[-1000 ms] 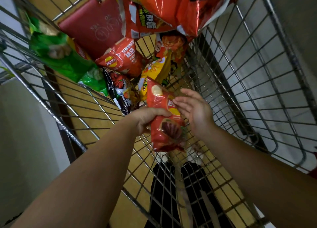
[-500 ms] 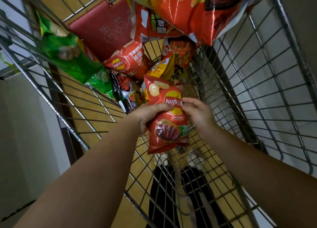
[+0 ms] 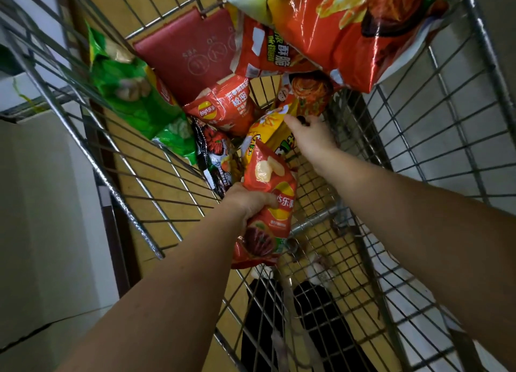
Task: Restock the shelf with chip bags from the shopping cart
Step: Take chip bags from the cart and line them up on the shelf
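Chip bags sit piled in the shopping cart (image 3: 418, 148) | left hand (image 3: 248, 201) fingers curl tight around red bag (image 3: 268, 204) | right hand (image 3: 310, 137) fingers reach onto yellow bag (image 3: 268, 131), grip unclear | tip: pinch the top edge, lift slowly.

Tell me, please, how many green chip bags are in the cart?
1: the green chip bag leans against the cart's left wall, far from both hands. Others may be hidden under the pile.

the right hand (image 3: 312, 137) hides its fingertips against the yellow bag (image 3: 268, 131); big orange bag (image 3: 349, 28) runs off the top edge.
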### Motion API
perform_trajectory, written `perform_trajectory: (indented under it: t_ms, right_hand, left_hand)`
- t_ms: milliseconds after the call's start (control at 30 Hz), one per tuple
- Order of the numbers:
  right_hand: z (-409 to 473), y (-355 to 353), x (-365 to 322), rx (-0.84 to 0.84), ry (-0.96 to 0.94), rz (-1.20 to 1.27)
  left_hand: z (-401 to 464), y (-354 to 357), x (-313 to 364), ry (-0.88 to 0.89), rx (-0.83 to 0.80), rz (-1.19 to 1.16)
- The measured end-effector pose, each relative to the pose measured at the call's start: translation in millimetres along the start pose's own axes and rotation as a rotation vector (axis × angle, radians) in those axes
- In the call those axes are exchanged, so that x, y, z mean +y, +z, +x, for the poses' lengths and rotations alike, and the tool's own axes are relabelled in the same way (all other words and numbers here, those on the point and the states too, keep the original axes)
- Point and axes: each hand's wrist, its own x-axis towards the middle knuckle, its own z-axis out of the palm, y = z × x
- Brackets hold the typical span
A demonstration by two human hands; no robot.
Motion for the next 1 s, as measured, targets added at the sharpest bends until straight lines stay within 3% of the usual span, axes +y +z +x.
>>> perform_trajectory:
  t_ms: [100,267,400,567,667,800,1000]
  right_hand:
    - [11.5,14.8,-15.1,-0.066,0.135,0.015]
    - [18.7,26.7,-19.0,-0.129,0.135,-0.081]
    - [18.9,12.5,-11.6,-0.112,0.231,0.099]
    - [14.6,-25.5,4.0,-0.074,0.197,0.161]
    - [10.6,-53.8,14.4,-0.079,0.148,0.012]
    - [-2.1,-72.4,25.7,-0.121,0.083,-0.191]
    - [-24.4,-89.9,27.2,-0.004,-0.019,-0.574]
  left_hand:
    - [3.0,-1.1,-0.5,-0.008,-0.01,0.012]
    - [6.4,-2.0,0.2,-0.003,-0.028,0.047]
    - [6.2,1.4,-0.9,-0.008,-0.093,0.15]
    - [-4.1,3.1,6.6,-0.06,-0.215,0.261]
    - [-10.6,-4.4,17.4,-0.078,-0.232,0.237]
    - [-12.5,-7.2,25.2,-0.015,-0.141,0.161]
    - [-13.0,1.7,14.8,0.02,-0.114,0.156]
